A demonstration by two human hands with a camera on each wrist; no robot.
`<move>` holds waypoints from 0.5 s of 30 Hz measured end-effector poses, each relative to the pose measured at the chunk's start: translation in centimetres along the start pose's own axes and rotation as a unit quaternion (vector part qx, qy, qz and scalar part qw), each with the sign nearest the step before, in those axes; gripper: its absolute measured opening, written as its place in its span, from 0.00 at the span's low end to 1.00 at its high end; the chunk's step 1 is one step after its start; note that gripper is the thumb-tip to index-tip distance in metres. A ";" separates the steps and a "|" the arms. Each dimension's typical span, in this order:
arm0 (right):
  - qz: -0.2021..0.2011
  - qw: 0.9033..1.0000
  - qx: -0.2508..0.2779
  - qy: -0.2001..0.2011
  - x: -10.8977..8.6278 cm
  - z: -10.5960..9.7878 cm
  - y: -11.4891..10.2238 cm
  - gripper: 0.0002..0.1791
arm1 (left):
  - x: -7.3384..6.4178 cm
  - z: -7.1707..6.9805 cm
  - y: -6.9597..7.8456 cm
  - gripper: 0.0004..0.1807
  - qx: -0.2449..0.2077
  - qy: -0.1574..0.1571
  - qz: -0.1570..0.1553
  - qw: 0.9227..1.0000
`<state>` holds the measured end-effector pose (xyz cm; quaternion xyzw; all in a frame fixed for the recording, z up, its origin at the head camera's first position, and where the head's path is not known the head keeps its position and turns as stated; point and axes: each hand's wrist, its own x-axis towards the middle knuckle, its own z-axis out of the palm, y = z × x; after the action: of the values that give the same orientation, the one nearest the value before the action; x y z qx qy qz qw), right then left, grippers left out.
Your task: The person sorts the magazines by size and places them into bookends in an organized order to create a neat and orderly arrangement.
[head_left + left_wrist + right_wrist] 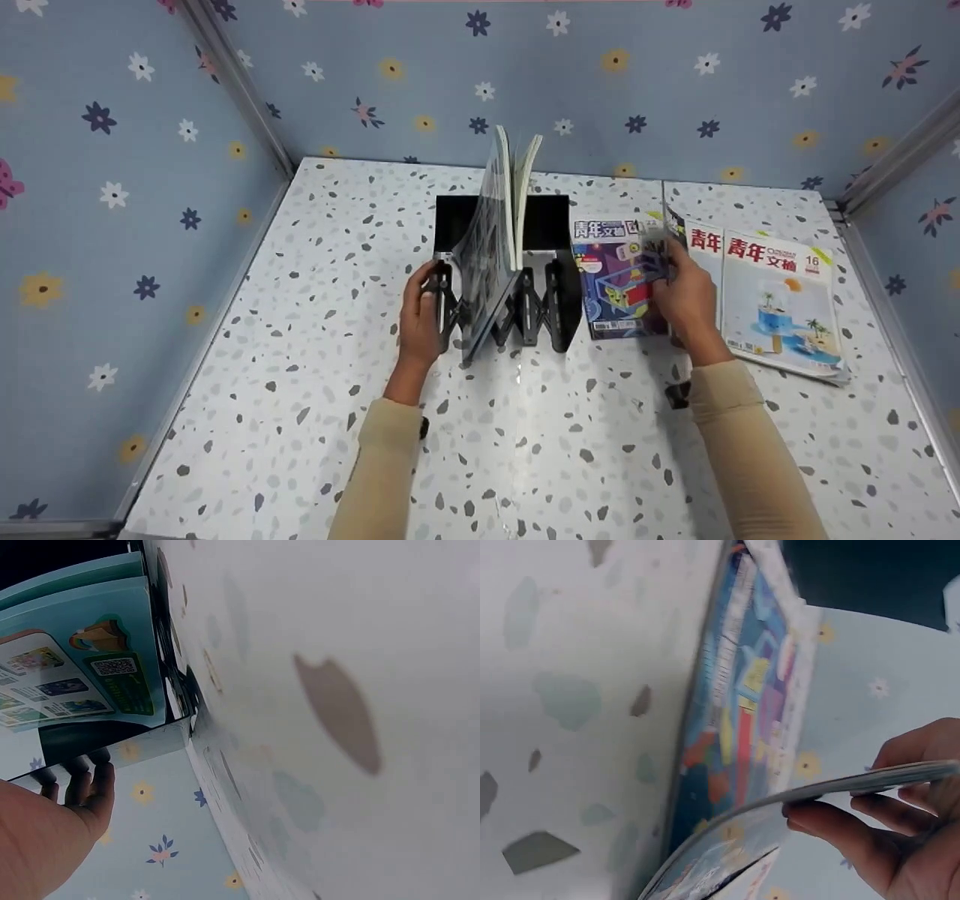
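Observation:
A black expandable book rack (529, 304) stands mid-table, with upright magazines (491, 217) between its end plates. My left hand (421, 311) is at the rack's left end; in the left wrist view its fingertips (103, 757) touch the shiny end plate (154, 741). To the right, my right hand (686, 292) pinches a magazine (840, 784) between thumb and fingers, its cover edge-on and bent in the right wrist view. Beside the rack lies a blue-purple magazine (619, 289), partly hidden by the right hand. A magazine with a beach cover (780, 300) lies farther right.
Another magazine (705, 240) shows partly behind the right hand, overlapped by the beach-cover one. Flower-patterned panels (555, 82) wall in the back and sides of the speckled white table (300, 337).

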<state>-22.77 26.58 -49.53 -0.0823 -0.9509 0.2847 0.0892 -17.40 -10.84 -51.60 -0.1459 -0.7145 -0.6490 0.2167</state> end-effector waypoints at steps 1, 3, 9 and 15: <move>0.006 1.000 0.011 0.007 -0.2 -0.5 -0.1 0.39 | 0.0 0.0 0.0 0.22 0.001 0.000 0.000 1.000; 0.012 0.999 0.035 0.022 -0.6 -1.3 -0.3 0.39 | 0.0 0.0 0.1 0.22 0.003 0.000 0.001 1.000; -0.028 0.989 0.115 0.093 -1.5 -3.0 -2.3 0.39 | 0.1 -0.1 0.2 0.23 0.006 0.012 0.004 1.000; -0.086 0.960 0.225 0.144 -2.9 -4.9 -5.9 0.37 | 0.0 0.0 0.2 0.24 0.004 0.008 -0.011 1.000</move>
<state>-19.50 23.75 -42.58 -0.0184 -0.8429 0.4677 0.2654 -17.33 -10.80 -51.41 -0.1322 -0.7173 -0.6492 0.2157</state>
